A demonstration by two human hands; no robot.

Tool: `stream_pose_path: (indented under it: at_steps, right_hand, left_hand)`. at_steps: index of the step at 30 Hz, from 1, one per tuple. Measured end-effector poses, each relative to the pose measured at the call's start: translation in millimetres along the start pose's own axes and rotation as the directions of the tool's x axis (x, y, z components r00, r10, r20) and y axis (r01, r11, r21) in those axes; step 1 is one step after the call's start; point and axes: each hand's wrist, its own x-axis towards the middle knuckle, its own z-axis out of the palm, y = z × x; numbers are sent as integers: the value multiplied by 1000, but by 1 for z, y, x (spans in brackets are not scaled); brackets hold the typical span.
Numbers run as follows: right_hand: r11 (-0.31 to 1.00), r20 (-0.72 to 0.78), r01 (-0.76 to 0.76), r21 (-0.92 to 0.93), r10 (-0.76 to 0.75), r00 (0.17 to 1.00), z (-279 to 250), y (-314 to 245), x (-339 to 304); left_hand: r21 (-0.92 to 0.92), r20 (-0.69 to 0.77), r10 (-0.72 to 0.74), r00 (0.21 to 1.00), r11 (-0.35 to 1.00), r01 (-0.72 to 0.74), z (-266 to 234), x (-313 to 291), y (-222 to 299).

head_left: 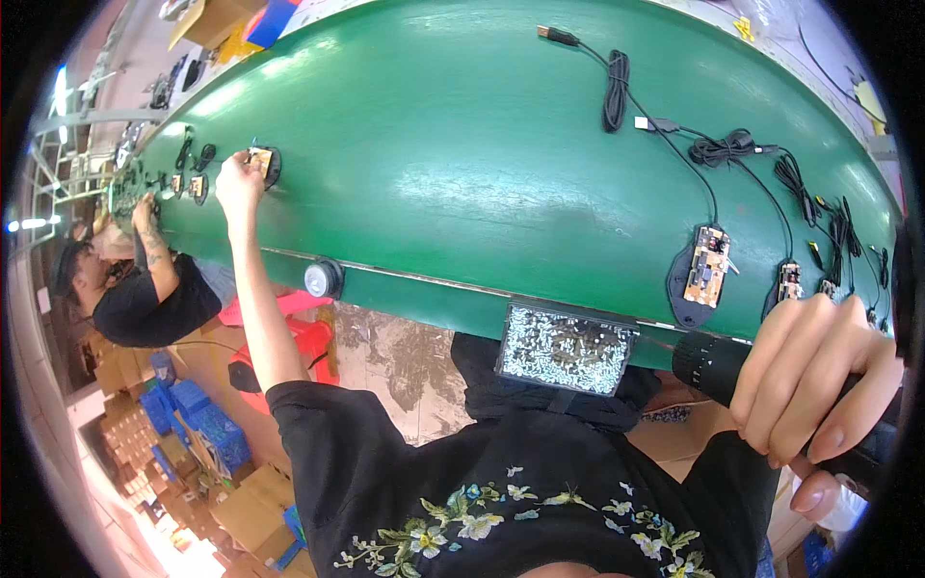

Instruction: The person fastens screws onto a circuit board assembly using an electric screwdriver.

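Observation:
Far out to the left, my left hand (239, 185) has its fingers closed at the edge of an opened computer mouse (272, 169), a black base with a tan circuit board. My right hand (814, 385) is wrapped round a black power screwdriver (708, 367), held low at the right with its front end pointing left. Beyond that tool, another opened mouse (708, 275) lies on the green table, its board bare and its cable (617, 91) bundled. A tray of small screws (567, 349) sits at the table's near edge.
The green conveyor-like table (434, 125) runs across the view. More opened mice (788, 281) and bundled cables (727, 147) lie at the right. A round grey-and-black object (324, 278) sits on the near edge. Farther left, a co-worker (145, 299) reaches over more mouse parts.

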Motion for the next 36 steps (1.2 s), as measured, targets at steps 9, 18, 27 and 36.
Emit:
stream_pose_path:
  at_steps: [9, 18, 27, 36]
  right_hand:
    - [999, 73, 54, 0, -54, 996, -19, 2, -2]
    - [977, -72, 204, -69, -209, 975, -24, -2, -24]
    - [864, -197, 17, -502, -134, 971, -28, 20, -3]
    - [864, -369, -150, -480, -43, 928, -27, 44, -1]
  left_hand:
    - [-399, -10, 481, 877, 802, -444, -24, -86, 152]
    - [-600, 46, 855, 517, 438, -670, -92, -236, 281]
    - [-628, -124, 881, 456, 286, -723, -93, -277, 309]
    - [-651, -208, 855, 475, 242, -720, -86, -286, 309]
